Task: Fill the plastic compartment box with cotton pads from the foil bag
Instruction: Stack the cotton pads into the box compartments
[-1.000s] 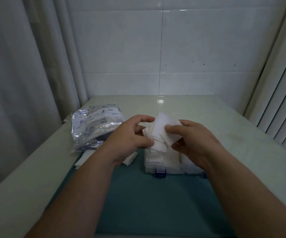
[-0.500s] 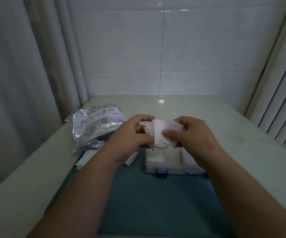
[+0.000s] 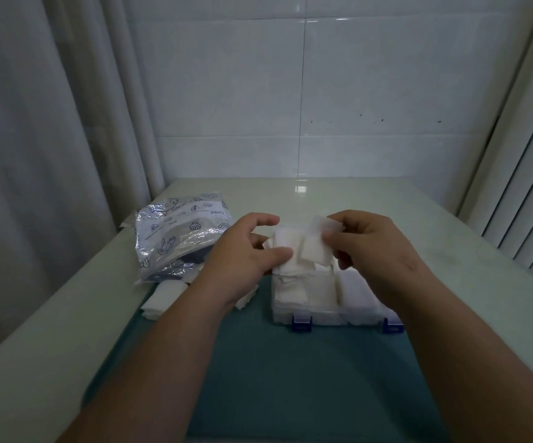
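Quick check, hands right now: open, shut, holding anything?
Left hand: holds a stack of pads.
Right hand: pinches a pad.

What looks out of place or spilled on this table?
Some loose cotton pads lie spilled beside the foil bag, outside the compartment box. The packed pads inside the box also sit unevenly, some of them tilted. Nothing looks damaged.
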`<state>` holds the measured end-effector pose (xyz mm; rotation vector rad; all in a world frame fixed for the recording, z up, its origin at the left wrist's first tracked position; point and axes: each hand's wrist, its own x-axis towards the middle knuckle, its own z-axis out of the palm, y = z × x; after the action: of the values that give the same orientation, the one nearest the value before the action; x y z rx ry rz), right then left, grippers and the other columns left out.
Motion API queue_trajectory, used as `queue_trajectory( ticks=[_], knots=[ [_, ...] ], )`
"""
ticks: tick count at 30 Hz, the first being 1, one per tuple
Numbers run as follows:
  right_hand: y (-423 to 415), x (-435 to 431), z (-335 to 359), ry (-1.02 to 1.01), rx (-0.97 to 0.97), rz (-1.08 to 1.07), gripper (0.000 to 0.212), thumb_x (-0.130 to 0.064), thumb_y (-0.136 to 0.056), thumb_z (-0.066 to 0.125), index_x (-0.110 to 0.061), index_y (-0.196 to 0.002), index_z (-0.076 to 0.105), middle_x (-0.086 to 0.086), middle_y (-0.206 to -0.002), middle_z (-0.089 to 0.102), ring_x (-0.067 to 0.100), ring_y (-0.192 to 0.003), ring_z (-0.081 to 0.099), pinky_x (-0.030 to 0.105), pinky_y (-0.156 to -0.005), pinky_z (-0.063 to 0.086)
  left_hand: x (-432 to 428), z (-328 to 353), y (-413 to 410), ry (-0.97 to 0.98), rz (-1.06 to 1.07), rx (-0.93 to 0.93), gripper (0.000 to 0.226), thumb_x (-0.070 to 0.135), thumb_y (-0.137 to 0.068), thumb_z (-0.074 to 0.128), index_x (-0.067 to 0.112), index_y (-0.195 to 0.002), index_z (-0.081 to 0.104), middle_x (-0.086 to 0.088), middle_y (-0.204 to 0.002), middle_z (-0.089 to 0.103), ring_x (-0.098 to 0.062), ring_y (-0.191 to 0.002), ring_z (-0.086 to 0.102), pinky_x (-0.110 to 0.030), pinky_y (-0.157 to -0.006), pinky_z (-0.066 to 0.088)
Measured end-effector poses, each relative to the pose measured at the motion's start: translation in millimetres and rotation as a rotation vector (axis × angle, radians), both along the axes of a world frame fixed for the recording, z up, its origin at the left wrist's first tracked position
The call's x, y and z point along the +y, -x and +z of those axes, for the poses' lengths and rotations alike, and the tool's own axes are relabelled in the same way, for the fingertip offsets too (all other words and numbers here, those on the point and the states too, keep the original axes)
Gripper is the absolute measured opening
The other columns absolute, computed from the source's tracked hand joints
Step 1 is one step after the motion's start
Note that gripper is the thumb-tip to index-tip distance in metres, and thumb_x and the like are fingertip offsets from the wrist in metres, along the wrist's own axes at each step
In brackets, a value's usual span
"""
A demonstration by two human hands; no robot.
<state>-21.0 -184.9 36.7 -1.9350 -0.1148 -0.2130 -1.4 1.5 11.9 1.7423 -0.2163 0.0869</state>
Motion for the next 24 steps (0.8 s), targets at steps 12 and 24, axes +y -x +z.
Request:
queue_trajectory(
  ticks=[12, 24],
  knots=[
    [0.5, 10.5, -1.8, 0.135, -0.081, -0.081, 0.025, -0.02, -0.073, 0.082, -0.018, -0.083, 0.059, 0.0, -0.07, 0.067, 0.012, -0.058, 0.066, 0.025, -0.061, 0.057, -6.1, 1.8, 5.4, 0.097, -0.155, 0.048, 0.031, 0.002, -0.091, 0.063, 0.021, -0.115, 0.064, 0.001, -0.069, 0.068, -0.017, -0.071, 0.068, -0.03, -0.066, 0.055],
    [-4.3, 13.6, -10.6, 0.141, 0.005, 0.092, 0.037, -0.026, -0.086, 0.066, -0.036, -0.115, 0.044, -0.013, -0.108, 0.056, 0.007, -0.087, 0.059, 0.02, -0.065, 0.046, -4.0, 4.2, 0.6, 0.267, -0.059, 0.09, 0.049, -0.021, -0.08, 0.054, 0.018, -0.108, 0.063, -0.017, -0.105, 0.062, -0.027, -0.092, 0.064, -0.032, -0.071, 0.055]
  ],
)
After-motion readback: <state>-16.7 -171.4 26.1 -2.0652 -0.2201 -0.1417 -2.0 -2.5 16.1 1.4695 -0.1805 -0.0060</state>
